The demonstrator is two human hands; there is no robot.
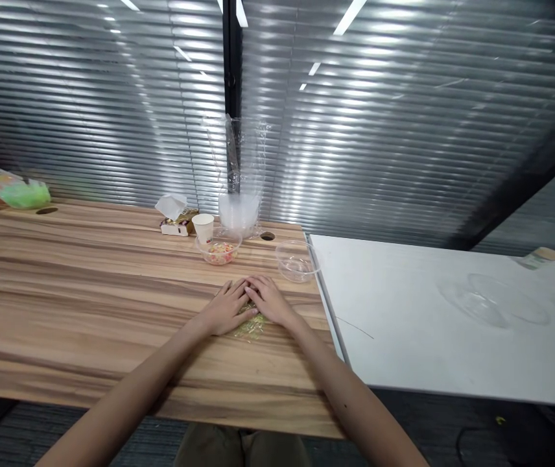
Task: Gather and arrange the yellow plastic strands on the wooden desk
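My left hand (pixel 229 308) lies palm down on the wooden table, fingers stretched out and slightly apart. Fingertips meeting it, my right hand (pixel 268 300) also lies flat with its fingers extended. Under and between the two hands is a loose spread of small yellow-green bits (pixel 251 326), too fine to name; part of it is hidden by the palms. Beyond the hands stands a transparent bowl (pixel 236 245) with small orange, pink and yellow pieces (pixel 222 253) in it. Another transparent bowl (pixel 298 263) is just past my right hand, near the table's right edge.
A paper cup (pixel 203 227), a tissue box (pixel 176 226) and a plastic bag around stacked transparent bowls (pixel 239 211) stand at the back. Bagged green material (pixel 23 194) lies far left. A white table (pixel 404 311) adjoins on the right, bearing transparent lids (pixel 486 299).
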